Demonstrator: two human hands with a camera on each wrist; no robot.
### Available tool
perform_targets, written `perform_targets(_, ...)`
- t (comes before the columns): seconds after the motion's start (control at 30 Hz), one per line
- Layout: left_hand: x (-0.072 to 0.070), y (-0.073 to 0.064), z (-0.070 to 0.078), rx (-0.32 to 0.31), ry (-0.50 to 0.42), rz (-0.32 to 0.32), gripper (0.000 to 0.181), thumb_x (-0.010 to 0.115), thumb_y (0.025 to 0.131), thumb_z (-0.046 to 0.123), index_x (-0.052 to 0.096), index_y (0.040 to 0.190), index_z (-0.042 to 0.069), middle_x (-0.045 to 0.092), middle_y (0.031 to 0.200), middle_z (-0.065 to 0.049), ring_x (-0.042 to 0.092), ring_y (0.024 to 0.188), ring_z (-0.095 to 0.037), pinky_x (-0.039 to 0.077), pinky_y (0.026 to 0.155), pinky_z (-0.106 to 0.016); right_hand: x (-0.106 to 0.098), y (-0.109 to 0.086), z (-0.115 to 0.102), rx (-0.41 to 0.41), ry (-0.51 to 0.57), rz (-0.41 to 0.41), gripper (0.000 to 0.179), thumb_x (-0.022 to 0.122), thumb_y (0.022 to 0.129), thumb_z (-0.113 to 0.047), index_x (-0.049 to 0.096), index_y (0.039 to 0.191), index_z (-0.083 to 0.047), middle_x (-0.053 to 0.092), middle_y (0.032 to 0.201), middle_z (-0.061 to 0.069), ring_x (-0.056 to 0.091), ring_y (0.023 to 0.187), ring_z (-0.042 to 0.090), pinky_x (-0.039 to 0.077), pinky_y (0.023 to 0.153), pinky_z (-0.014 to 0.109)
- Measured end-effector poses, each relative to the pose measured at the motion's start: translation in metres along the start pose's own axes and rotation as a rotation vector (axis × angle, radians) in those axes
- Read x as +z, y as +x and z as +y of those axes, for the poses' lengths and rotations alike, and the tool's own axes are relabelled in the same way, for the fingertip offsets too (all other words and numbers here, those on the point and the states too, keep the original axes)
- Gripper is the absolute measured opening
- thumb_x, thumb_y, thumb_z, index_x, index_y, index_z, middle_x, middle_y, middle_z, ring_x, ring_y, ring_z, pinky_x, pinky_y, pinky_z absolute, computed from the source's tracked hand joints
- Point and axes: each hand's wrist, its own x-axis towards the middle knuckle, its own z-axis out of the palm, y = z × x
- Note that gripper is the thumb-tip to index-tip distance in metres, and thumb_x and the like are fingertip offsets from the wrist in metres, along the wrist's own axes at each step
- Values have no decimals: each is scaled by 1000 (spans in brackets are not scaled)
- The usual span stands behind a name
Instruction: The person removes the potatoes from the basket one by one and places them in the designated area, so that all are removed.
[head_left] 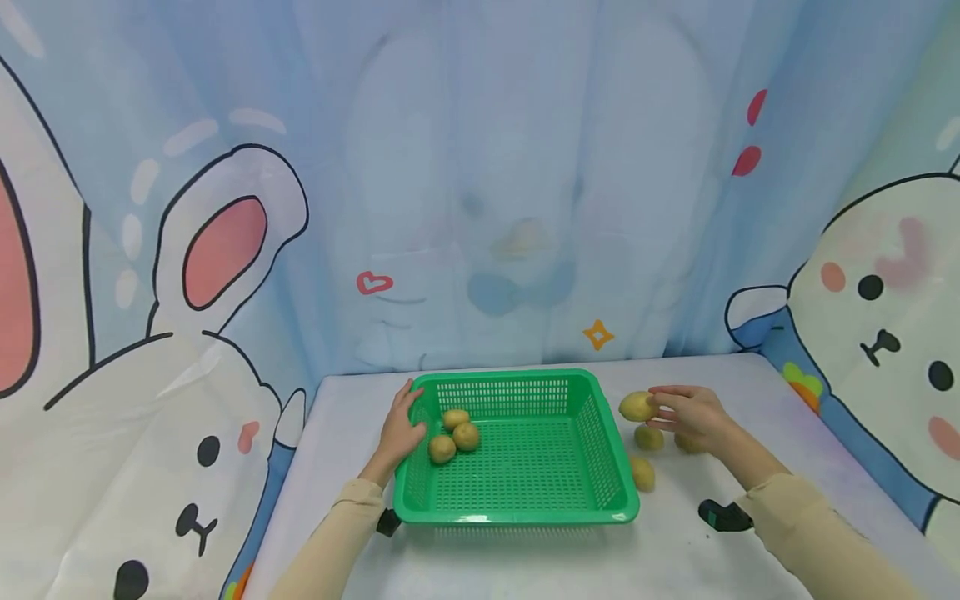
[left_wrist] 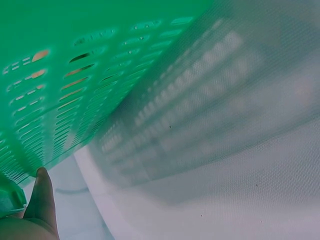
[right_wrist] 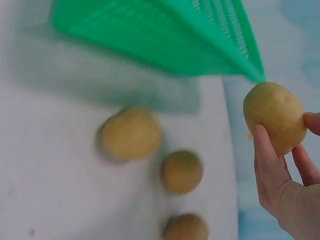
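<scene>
A green plastic basket [head_left: 517, 467] with slotted sides stands on the table, and three potatoes [head_left: 466, 436] lie in its left part. My left hand [head_left: 399, 429] grips the basket's left rim; one of its fingers [left_wrist: 41, 197] shows by the slotted wall in the left wrist view. Just beyond the right rim, my right hand [head_left: 693, 412] pinches a potato [right_wrist: 276, 116] between thumb and fingertips, raised above the table. Below it, three more potatoes [right_wrist: 131, 134] lie on the table, one partly covered by the hand in the head view.
White cloth covers the table [head_left: 675, 550]. A blue curtain [head_left: 517, 167] printed with rabbits hangs behind it and along both sides. Small dark items sit by the two forearms, one dark item [head_left: 725, 516] at the right and another black one [head_left: 387, 522] at the left.
</scene>
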Motion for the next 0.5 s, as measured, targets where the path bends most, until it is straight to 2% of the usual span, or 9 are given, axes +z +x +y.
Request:
perform_targets(0.1, -1, 0, 0, 2, -10, -4, 68, 51, 72, -7, 48, 140, -7, 27, 157, -23, 27, 142, -45, 40, 90, -51, -18, -1, 12, 34, 28, 35, 60, 62, 96, -15, 35, 143, 12, 55, 117, 13, 66, 86, 13, 51, 90, 42)
perform_targets(0.27, -2, 3, -2, 24, -15, 13, 68, 52, 70, -6, 49, 139, -7, 29, 156, -24, 29, 141, -45, 38, 99, -56, -45, -4, 33, 73, 76, 63, 57, 62, 96, -15, 37, 139, 13, 56, 108, 11, 67, 81, 13, 54, 85, 39)
perform_targets(0.4, -2, 4, -2, 37, -21, 19, 68, 52, 70, -6, 50, 138, -8, 30, 155, -25, 29, 141, -45, 36, 103, -58, -58, -7, 47, 87, 98, 55, 53, 58, 98, -15, 37, 137, 15, 62, 92, 1, 70, 80, 16, 55, 81, 37)
perform_targets(0.5, -2, 3, -4, 34, -26, 14, 68, 52, 70, -6, 49, 139, -8, 29, 155, -25, 29, 142, -45, 37, 102, -57, -62, -10, 57, 99, 78, 60, 53, 58, 98, -17, 38, 135, 16, 62, 89, 0, 70, 80, 17, 56, 79, 35)
